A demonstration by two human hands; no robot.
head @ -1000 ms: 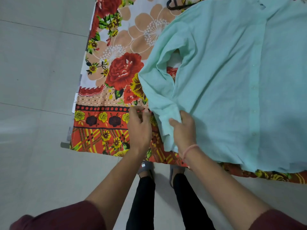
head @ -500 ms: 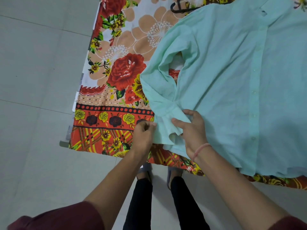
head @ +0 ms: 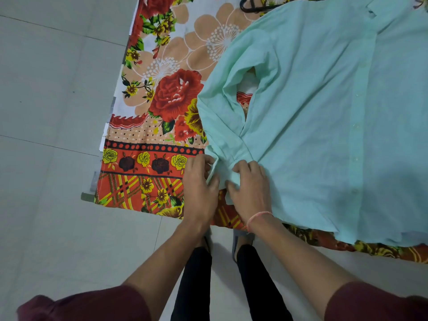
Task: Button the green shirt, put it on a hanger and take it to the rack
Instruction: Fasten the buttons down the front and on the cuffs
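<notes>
Pale floor tiles [head: 46, 112] fill the left side. Next comes a floral cloth [head: 148, 140] printed with red roses and yellow flowers. It is spread over a raised surface, of which only a grey strip shows at the near-left corner.

At the cloth's near edge the left hand [head: 200, 188] lies palm down. Its fingers [head: 209, 162] curl in at the open end of the cuff [head: 223, 174], pinching the cuff's left edge. How much cloth they hold cannot be seen, since the back of the hand covers it. The cuff lies between the two hands, touching both.

Just right of it, the right hand [head: 250, 188] has its fingers [head: 238, 169] bent down over the cuff's other edge, gripping a fold of it. A thin pink thread [head: 258, 216] circles that wrist.

The sleeve [head: 220, 112] runs up from the cuff in a crumpled loop to the shoulder, with a patch of the cloth showing through the gap. The green shirt [head: 324, 112] lies flat, front up, over the right half of the cloth. Its button strip [head: 361, 112] runs top to bottom, the buttons faint and too small to count. Its right side, collar [head: 379, 8] and hem are cut off by the picture's edge.

A black hanger [head: 251, 6] pokes out above the shoulder, mostly hidden under the shirt.
</notes>
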